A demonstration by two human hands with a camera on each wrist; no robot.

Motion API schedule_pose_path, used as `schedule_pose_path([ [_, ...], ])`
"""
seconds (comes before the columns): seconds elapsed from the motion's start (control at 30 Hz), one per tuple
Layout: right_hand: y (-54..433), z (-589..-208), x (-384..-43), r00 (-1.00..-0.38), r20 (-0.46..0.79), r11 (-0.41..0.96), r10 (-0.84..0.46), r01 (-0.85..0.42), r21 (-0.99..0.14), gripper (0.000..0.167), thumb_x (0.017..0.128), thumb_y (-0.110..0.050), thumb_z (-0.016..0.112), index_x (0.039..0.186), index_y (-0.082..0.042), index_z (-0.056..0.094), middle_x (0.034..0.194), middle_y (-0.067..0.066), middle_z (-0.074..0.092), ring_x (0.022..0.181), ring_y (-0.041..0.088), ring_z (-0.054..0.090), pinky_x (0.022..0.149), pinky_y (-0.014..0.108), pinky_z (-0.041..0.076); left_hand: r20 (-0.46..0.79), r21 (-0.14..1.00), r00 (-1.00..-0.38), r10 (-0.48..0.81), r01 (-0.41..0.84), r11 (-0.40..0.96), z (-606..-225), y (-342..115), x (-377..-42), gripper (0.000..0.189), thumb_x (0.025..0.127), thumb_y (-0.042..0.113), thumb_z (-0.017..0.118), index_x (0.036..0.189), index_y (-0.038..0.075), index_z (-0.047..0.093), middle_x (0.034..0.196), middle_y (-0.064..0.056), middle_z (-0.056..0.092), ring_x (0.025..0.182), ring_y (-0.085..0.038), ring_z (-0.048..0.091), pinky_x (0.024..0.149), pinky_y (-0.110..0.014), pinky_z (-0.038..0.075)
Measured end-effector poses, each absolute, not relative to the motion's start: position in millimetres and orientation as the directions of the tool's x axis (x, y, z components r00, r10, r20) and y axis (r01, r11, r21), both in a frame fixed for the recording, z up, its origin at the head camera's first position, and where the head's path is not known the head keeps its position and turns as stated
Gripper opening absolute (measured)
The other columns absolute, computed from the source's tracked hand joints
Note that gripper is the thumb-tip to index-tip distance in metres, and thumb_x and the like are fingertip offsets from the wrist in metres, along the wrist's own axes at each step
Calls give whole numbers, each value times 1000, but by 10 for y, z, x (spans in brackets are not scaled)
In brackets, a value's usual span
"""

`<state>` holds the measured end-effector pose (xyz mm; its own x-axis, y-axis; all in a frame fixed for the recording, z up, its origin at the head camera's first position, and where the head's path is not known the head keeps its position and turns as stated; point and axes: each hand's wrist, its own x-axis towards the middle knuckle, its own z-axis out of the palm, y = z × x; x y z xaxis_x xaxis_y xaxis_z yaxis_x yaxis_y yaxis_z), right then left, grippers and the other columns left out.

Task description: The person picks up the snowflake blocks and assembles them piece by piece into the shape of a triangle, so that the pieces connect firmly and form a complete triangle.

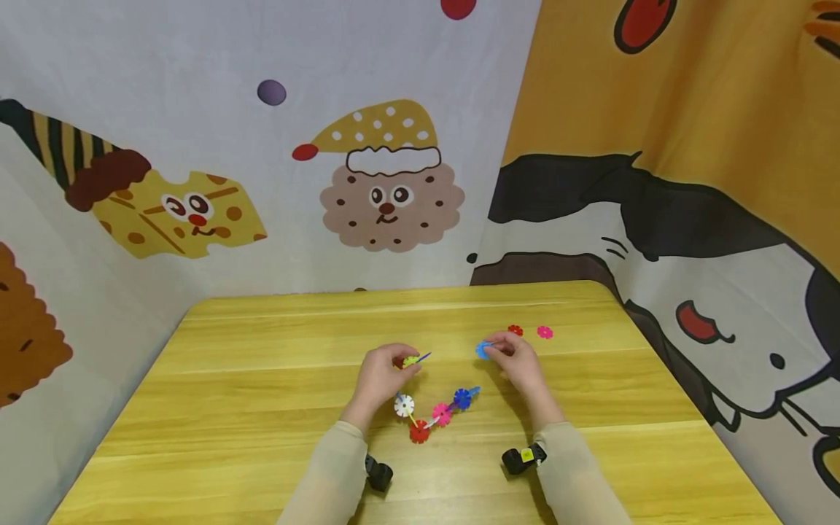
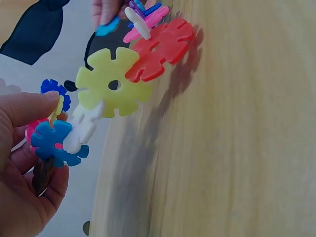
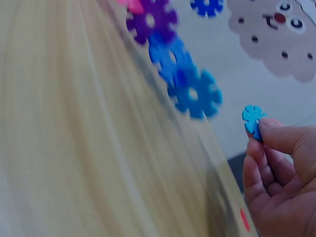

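My left hand (image 1: 380, 383) pinches one end of a chain of interlocking plastic snowflake discs. Near its thumb in the left wrist view are a yellow disc, a dark blue disc (image 2: 51, 86) and a teal disc (image 2: 47, 140). From there the chain sags through a white disc (image 1: 404, 405), a red disc (image 1: 419, 432) and a pink disc (image 1: 442, 415), then rises to a blue disc (image 1: 462, 399) and a light blue end disc (image 3: 205, 101). My right hand (image 1: 521, 364) pinches a separate light blue disc (image 3: 252, 117) between thumb and forefinger, apart from the chain.
Beyond my right hand, a loose red disc (image 1: 515, 330) and a loose pink disc (image 1: 545, 332) lie on the wooden table (image 1: 262, 437). A cartoon-printed curtain (image 1: 230, 146) hangs behind the table's far edge. Both wrists wear black cameras.
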<state>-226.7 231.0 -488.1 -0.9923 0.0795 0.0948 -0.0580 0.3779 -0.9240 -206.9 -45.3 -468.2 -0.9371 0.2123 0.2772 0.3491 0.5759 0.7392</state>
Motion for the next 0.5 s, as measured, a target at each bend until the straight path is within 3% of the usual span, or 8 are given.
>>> schedule_pose_path([
  [0.03, 2267, -4868, -2264, -994, 94, 359, 61, -66, -931, 17, 93, -8, 70, 108, -1, 68, 92, 9, 70, 81, 14, 61, 64, 28, 51, 272, 743, -940, 207, 342, 575, -4684, -450, -2071, 17, 85, 16, 80, 101, 11, 76, 85, 4, 67, 76, -13, 56, 67, -30, 48],
  [0.27, 1996, -4802, -2244, -995, 89, 242, -46, -98, -965, 19, 93, -4, 69, 109, 6, 67, 91, 17, 70, 88, 42, 63, 74, 44, 56, 270, 763, -942, 199, 336, 552, -4668, -437, -2064, 15, 84, 14, 80, 98, 10, 76, 82, 5, 65, 75, -14, 55, 66, -31, 48],
  [0.5, 1777, -4787, -2254, -989, 121, 177, -83, -134, -975, 17, 93, -7, 70, 106, 4, 69, 86, 10, 70, 80, 35, 65, 73, 41, 58, 280, 775, -937, 208, 349, 527, -4638, -402, -2052, 14, 84, 12, 80, 97, 7, 76, 82, 3, 67, 75, -14, 55, 66, -30, 48],
])
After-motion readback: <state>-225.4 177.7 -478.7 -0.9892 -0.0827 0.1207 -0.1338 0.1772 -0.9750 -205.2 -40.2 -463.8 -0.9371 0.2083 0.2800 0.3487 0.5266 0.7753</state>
